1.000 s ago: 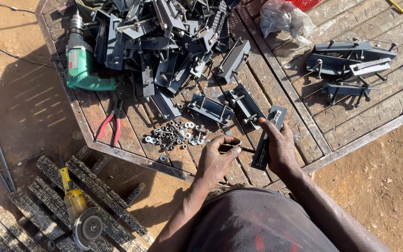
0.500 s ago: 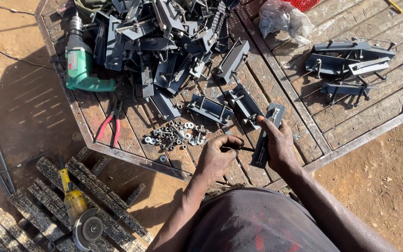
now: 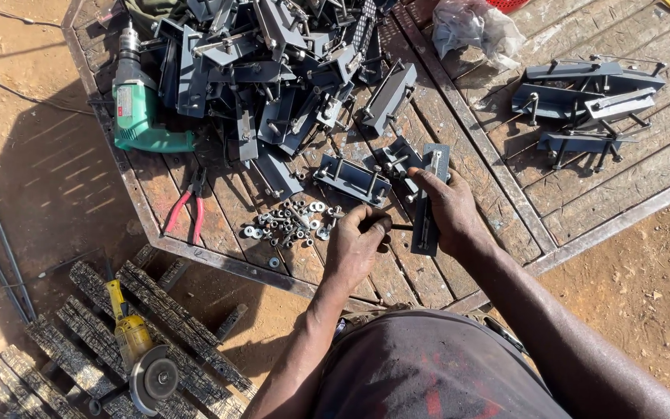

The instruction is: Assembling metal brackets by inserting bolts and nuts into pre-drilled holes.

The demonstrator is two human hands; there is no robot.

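a: where are the hands?

b: both are low on the octagonal table of weathered wooden slats in a metal frame [image 3: 583, 225]. the right hand [image 3: 451, 209] is clamped around a long dark grey metal bracket with a slot down its length [image 3: 428, 203], which lies flat on the slats, pointing away from the person. the fingers wrap its upper half.

a: and the left hand?

b: the left hand [image 3: 354, 247] is curled shut, fingertips pinched on a thin dark bolt or rod [image 3: 398, 227] that reaches across to the side of the slotted bracket. the bolt is too small to tell more. the two hands sit just beside each other, not touching.

a: what lies close by?

b: just left of the left hand is a little heap of silver nuts and washers [image 3: 292, 223]. beyond the hands sits a dark grey bracket with two upright bolts [image 3: 352, 180], and behind that a big jumbled pile of dark grey metal brackets [image 3: 273, 70].

a: tools?

b: a green electric drill [image 3: 137, 105] lies at the pile's left edge, and red-handled pliers [image 3: 188, 208] lie on the slats near the table's rim. off the table, on the dirt, a yellow angle grinder [image 3: 137, 353] rests on rough dark wooden blocks [image 3: 79, 341].

a: the far side?

b: a smaller stack of assembled grey brackets [image 3: 583, 101] sits well apart to the right, with a crumpled clear plastic bag [image 3: 474, 27] near the top edge.
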